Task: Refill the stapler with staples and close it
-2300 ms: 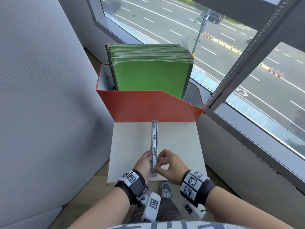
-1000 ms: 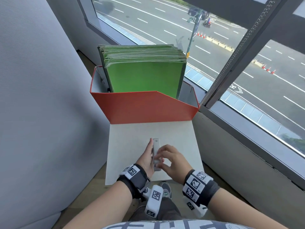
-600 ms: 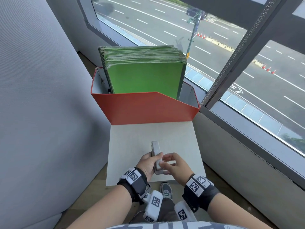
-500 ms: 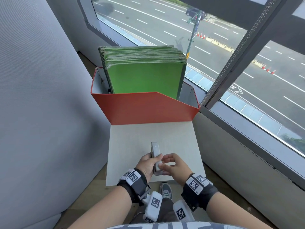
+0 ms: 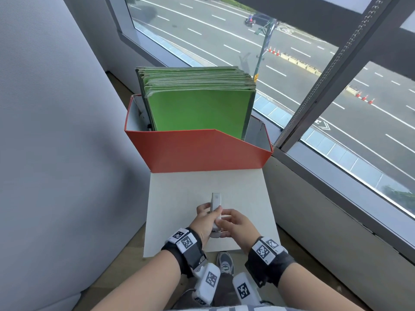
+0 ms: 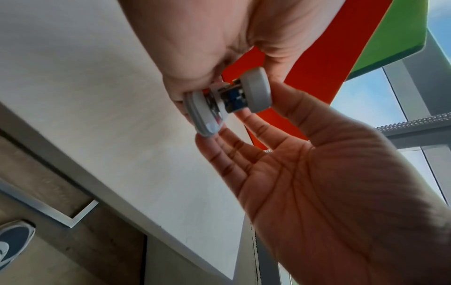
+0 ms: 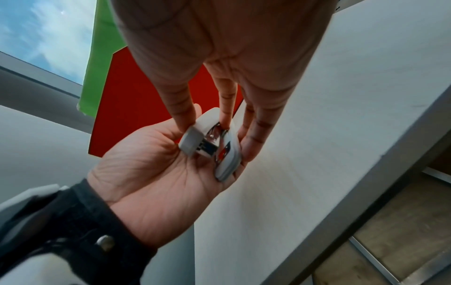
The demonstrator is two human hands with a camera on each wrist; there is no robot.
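White table (image 5: 242, 189), stapler (image 5: 216, 204) between both hands' fingers (image 5: 226, 213)

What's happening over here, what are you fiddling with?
A person is holding a small grey stapler in both hands, just above a white table. The left hand grips one side and the right hand pinches the other. From the wrist views, its two halves are folded near each other with a gap between them, so it does not look fully shut. A red box of green folders stands behind.
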